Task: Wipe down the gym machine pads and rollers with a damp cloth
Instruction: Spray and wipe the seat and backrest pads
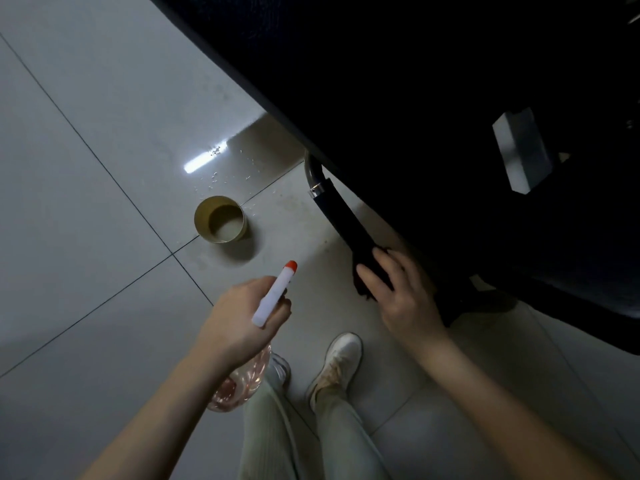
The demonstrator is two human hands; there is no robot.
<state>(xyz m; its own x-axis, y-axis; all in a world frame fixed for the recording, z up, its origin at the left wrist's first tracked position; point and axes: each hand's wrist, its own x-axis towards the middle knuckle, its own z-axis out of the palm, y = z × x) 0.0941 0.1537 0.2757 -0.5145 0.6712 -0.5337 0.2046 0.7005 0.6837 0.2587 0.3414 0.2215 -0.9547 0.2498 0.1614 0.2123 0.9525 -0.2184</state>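
The right hand (398, 296) has its grip curled round a dark cloth (363, 285), wrapped on the near end of the black roller (343, 216) under the big pad (381, 81). It would be best to keep the cloth closed all round and draw it along the roller, twisting. The left hand (235, 317) grips a spray bottle (273, 294), clear and pinkish, fill unclear. A cup (220, 220) on the floor (86, 202) seems to hold a little pale liquid.
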